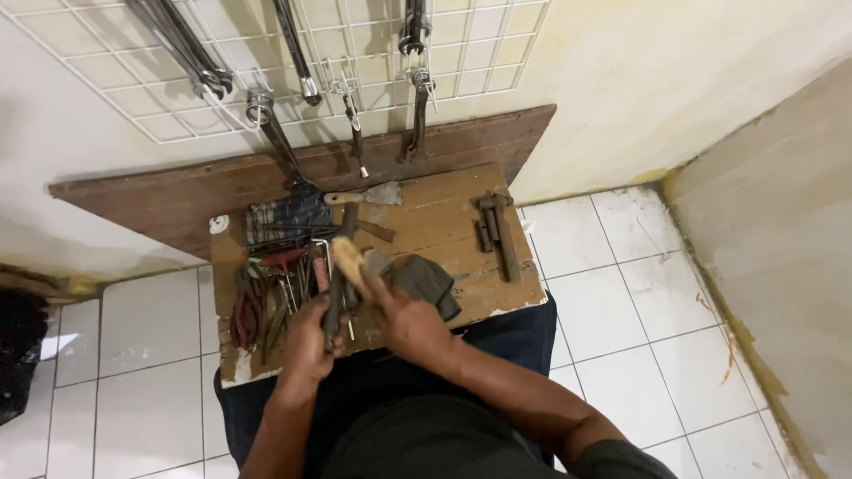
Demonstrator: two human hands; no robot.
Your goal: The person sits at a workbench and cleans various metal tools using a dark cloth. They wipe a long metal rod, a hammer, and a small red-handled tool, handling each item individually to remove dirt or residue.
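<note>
Two hands over a worn wooden board [444, 222] laid across my lap. Left hand [311, 341] closed round a dark metal hand tool [337, 297], shaft upright near the board's front edge. Right hand [404, 315] wrapped on a pale wooden handle [351, 259] just beside it (I cannot tell if the two parts join). Crowding left: red-handled pliers [247, 310] and loose rods. Behind: a metal-bladed putty knife [368, 195], a striped dark cloth [284, 220]. Right: rusty metal bars [497, 231], well apart. Dark folded rag [430, 284] touching the right wrist. Wrenches hang on a white wire grid [355, 53].
</note>
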